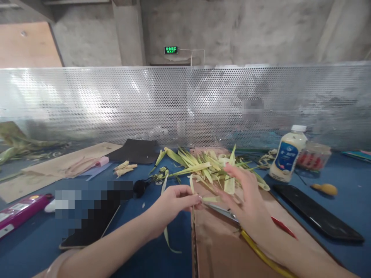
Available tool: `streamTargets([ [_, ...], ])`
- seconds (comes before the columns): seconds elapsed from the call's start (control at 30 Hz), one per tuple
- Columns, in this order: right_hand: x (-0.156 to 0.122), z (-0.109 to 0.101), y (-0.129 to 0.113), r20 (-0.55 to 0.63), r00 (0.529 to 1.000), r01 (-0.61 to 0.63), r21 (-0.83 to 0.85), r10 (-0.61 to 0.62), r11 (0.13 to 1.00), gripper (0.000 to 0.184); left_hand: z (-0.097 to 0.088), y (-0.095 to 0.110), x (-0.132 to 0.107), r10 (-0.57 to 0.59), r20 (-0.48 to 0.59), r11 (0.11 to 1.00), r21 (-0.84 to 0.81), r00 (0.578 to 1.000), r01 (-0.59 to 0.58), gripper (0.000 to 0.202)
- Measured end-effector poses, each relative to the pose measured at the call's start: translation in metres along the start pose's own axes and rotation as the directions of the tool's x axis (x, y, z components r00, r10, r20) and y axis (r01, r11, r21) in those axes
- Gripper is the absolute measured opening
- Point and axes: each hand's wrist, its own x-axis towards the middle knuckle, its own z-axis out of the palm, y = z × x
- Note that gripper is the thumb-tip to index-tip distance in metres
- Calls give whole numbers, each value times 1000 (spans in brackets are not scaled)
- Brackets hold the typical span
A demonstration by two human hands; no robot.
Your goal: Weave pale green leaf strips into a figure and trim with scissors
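Note:
My left hand [182,199] is closed in a pinch on a pale green husk strip [211,199], with narrow ends sticking out around the fingertips. To its right, my right hand [246,197] hovers over a cardboard sheet [214,239] with its fingers apart and nothing held. Partly hidden beneath this hand lies a metal blade [222,211]; a red handle-like piece [284,227] and a yellow strip [261,251] show beside the wrist. Just beyond both hands is a loose pile of green and pale husk leaves [203,164]. One long thin strip [167,235] hangs below my left hand.
On the right stand a white-capped bottle [288,154] and a clear tub of red pieces [314,159], near a black phone [317,212]. Leftward lie a dark flat device [89,227], a purple package [23,214] and brown paper [72,158]. A perforated metal screen [174,104] closes the back.

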Motion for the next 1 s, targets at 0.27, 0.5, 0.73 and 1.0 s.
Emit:
streamTargets([
  [0.27,-8,5,-11,204,900,413,-116,-385,903,22,2,0,-1,26,10,999,42,1000,-26,16],
  [0.5,-3,-3,-17,186,892,425,-42,-411,904,35,0,3,-2,-15,189,1000,-13,982,18,15],
  [0.73,55,1,-29,4,914,402,-154,-407,902,10,-41,39,-4,209,-9,971,-113,978,-209,9],
  [1.0,84,126,-50,337,801,515,35,-495,857,10,-120,52,7,230,-422,881,-293,877,-372,7],
])
